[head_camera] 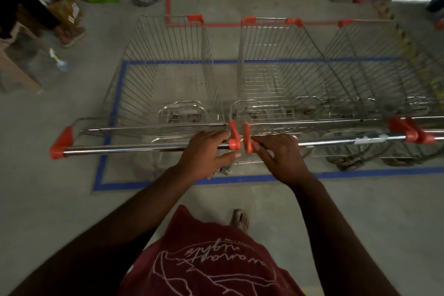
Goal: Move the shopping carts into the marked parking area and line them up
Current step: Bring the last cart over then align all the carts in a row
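gripping shiny chrome handlebars, the left hand [206, 151] fingers curl round the left wire cart [165, 74], the right hand [280, 156] fingers round the middle wire cart [269, 72]; blue tape rectangle [113, 113] beneath.

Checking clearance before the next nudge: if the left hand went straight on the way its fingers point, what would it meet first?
The left hand grips the left cart's handle bar, fingers pointing right. Straight on, it would likely meet that bar's orange end cap first, already almost touching; depth is unclear.
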Available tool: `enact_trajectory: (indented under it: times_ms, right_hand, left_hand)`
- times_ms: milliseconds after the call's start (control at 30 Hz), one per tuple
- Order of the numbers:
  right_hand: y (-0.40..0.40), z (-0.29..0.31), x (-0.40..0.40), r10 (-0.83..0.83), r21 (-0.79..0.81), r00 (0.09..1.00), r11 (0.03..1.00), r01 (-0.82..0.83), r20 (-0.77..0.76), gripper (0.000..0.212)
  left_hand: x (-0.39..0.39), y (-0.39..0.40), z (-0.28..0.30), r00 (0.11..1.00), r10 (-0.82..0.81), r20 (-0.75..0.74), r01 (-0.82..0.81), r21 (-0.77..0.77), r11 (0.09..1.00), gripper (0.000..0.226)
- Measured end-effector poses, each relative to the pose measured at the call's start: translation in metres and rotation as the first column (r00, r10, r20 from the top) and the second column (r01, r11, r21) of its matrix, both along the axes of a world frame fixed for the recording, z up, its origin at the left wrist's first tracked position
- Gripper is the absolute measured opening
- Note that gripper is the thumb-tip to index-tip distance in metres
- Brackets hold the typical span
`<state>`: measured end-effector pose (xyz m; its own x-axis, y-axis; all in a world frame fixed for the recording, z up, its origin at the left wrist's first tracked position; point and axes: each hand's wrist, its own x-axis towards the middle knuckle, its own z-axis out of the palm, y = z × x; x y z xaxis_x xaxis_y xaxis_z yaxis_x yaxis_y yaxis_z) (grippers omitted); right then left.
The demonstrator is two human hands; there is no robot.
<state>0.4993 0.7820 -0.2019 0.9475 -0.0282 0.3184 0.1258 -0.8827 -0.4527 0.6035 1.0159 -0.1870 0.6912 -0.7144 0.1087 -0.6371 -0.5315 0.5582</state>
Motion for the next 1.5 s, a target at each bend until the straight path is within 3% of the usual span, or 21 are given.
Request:
enact_trajectory:
  times_ms: [100,167,333,667,833,1167,1500]
  right_hand:
    - [-0.008,-0.011,0.002,-0.003,-0.015,0.999,1.000,0.003,-0.034,0.030]
    - [-0.004,-0.015,0.003,-0.056,-0.054,0.998,0.997,0.056,0.001,0.033]
    - [0.005,-0.021,0.012,-0.088,-0.080,0.996,0.993,0.089,0.008,0.029]
    - [0.006,-0.014,0.016,-0.062,-0.029,0.997,0.998,0.061,-0.047,0.029]
    - [0.004,-0.008,0.012,-0.053,-0.016,0.994,0.999,0.052,-0.098,0.040]
    - [0.011,-0.001,0.010,-0.077,-0.025,0.991,0.997,0.074,-0.114,0.035]
    - [0.021,0.002,0.012,-0.048,-0.029,0.986,0.999,0.043,-0.160,0.047]
  left_hand:
    - [-0.016,-0.036,-0.003,0.983,0.166,-0.079,-0.172,-0.092,0.981,0.065]
    - [-0.020,-0.040,-0.007,0.972,0.191,-0.137,-0.212,-0.155,0.965,0.056]
    - [-0.032,-0.035,-0.008,0.949,0.295,-0.115,-0.313,-0.211,0.926,0.034]
    - [-0.034,-0.031,-0.009,0.964,0.250,-0.088,-0.264,-0.239,0.935,0.032]
    - [-0.029,-0.025,-0.013,0.971,0.228,-0.077,-0.240,-0.280,0.930,0.031]
    - [-0.031,-0.022,-0.017,0.965,0.258,-0.051,-0.261,-0.301,0.917,0.049]
    - [-0.032,-0.017,-0.005,0.972,0.234,-0.009,-0.229,-0.245,0.942,0.040]
